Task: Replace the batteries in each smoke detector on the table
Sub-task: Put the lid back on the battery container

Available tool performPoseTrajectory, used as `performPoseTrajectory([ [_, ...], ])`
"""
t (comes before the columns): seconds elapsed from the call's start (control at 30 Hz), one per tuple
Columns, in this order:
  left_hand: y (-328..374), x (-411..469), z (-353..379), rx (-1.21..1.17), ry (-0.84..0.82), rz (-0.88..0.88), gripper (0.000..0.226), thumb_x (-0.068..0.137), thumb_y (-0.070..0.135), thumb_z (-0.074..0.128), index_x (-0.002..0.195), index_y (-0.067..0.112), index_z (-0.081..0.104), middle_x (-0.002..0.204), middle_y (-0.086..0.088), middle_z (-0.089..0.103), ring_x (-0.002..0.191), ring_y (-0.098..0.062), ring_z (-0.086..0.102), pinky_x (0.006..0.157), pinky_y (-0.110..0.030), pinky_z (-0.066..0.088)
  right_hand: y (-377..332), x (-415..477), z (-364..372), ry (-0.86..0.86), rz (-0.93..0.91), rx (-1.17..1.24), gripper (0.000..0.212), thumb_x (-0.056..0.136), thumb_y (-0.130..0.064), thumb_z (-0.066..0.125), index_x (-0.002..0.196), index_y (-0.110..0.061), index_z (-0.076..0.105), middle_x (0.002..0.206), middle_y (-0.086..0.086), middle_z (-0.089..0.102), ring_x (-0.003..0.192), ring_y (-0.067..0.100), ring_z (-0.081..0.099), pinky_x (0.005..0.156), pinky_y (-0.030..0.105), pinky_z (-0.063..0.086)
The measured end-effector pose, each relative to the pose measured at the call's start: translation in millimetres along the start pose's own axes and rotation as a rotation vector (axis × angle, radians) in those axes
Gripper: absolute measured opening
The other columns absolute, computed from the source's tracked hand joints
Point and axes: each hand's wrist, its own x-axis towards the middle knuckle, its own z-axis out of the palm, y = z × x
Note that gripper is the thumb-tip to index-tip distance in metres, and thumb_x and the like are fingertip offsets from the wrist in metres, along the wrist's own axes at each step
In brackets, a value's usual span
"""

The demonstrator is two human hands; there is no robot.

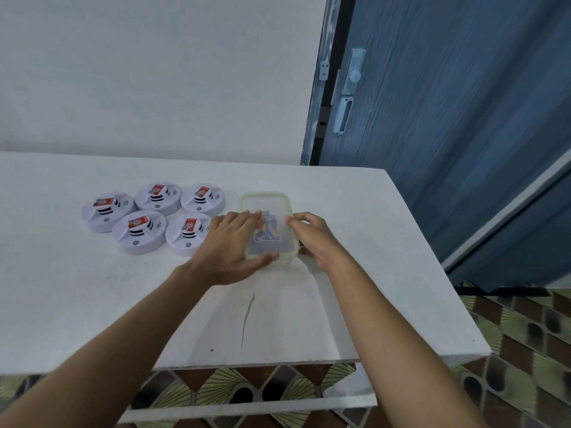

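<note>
Several white round smoke detectors [139, 231] lie face down on the white table [92, 304], each showing a red battery in its back. To their right stands a clear plastic box [265, 205] with a pale green rimmed lid and dark batteries inside. My left hand [230, 248] lies over the lid's left side, fingers spread on top and thumb at the near edge. My right hand [309, 236] holds the box's right side, fingertips at the lid's rim.
A white wall runs behind the table. A blue door [448, 134] with a pale latch stands at the right. The table's right and near edges drop off to a patterned tile floor [525, 335].
</note>
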Motion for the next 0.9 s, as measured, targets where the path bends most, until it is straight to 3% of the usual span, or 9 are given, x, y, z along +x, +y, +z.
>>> performPoseTrajectory([
  [0.1, -1.1, 17.0, -6.9, -0.127, 0.054, -0.111, 0.063, 0.087, 0.069, 0.019, 0.106, 0.027, 0.062, 0.112, 0.011, 0.059, 0.101, -0.013, 0.045, 0.085, -0.037, 0.026, -3.4, 1.5, 7.1, 0.043, 0.023, -0.067, 0.027, 0.086, -0.040, 0.056, 0.106, -0.021, 0.059, 0.106, 0.000, 0.066, 0.090, 0.019, 0.064, 0.074, 0.032, 0.053],
  [0.17, -3.8, 32.2, -6.1, -0.235, 0.083, -0.207, 0.059, 0.087, 0.059, 0.017, 0.098, 0.025, 0.065, 0.102, 0.011, 0.057, 0.099, -0.014, 0.044, 0.083, -0.036, 0.024, -6.7, 1.8, 13.4, 0.074, 0.005, -0.064, 0.031, 0.090, -0.036, 0.051, 0.115, -0.019, 0.057, 0.109, -0.003, 0.061, 0.092, 0.013, 0.058, 0.073, 0.031, 0.046],
  [0.3, -16.5, 60.8, 9.3, -0.258, 0.105, -0.224, 0.059, 0.085, 0.049, 0.021, 0.120, 0.021, 0.059, 0.130, 0.000, 0.055, 0.126, -0.023, 0.041, 0.102, -0.045, 0.032, -16.1, 8.0, 23.9, 0.092, -0.028, -0.073, 0.027, 0.098, -0.026, 0.041, 0.120, -0.016, 0.053, 0.096, -0.007, 0.054, 0.080, 0.006, 0.049, 0.064, 0.026, 0.036],
  [0.43, -19.0, 85.0, 22.7, -0.261, -0.027, -0.364, 0.055, 0.097, 0.040, 0.028, 0.141, 0.011, 0.043, 0.150, -0.008, 0.039, 0.141, -0.028, 0.027, 0.114, -0.047, 0.024, -11.7, 15.5, 29.3, 0.094, -0.089, -0.152, 0.024, 0.104, -0.029, 0.036, 0.096, -0.014, 0.052, 0.083, -0.004, 0.050, 0.083, 0.018, 0.049, 0.073, 0.031, 0.037],
  [0.57, -22.7, 100.3, 27.2, -0.242, -0.106, -0.374, 0.056, 0.095, 0.049, 0.025, 0.129, 0.014, 0.051, 0.134, -0.008, 0.054, 0.129, -0.033, 0.042, 0.105, -0.047, 0.034, -3.5, 23.1, 30.9, 0.163, -0.164, -0.175, 0.031, 0.105, -0.028, 0.037, 0.079, -0.014, 0.045, 0.074, -0.004, 0.047, 0.076, 0.019, 0.046, 0.071, 0.031, 0.034],
  [0.73, -25.4, 114.2, 25.3, -0.242, -0.146, -0.350, 0.056, 0.088, 0.053, 0.025, 0.125, 0.020, 0.053, 0.128, -0.003, 0.055, 0.120, -0.028, 0.044, 0.102, -0.047, 0.036, -9.7, 31.8, 31.3, 0.214, -0.161, -0.174, 0.032, 0.105, -0.030, 0.035, 0.087, -0.009, 0.052, 0.081, -0.001, 0.054, 0.080, 0.021, 0.050, 0.071, 0.031, 0.036],
  [0.9, -26.8, 133.8, 25.9, -0.261, -0.138, -0.356, 0.042, 0.099, 0.041, 0.034, 0.127, 0.016, 0.053, 0.129, -0.008, 0.054, 0.119, -0.030, 0.044, 0.100, -0.044, 0.036, -18.6, 49.2, 28.7, 0.252, -0.136, -0.187, 0.032, 0.107, -0.030, 0.033, 0.097, -0.010, 0.056, 0.098, 0.006, 0.060, 0.091, 0.025, 0.054, 0.076, 0.029, 0.037],
])
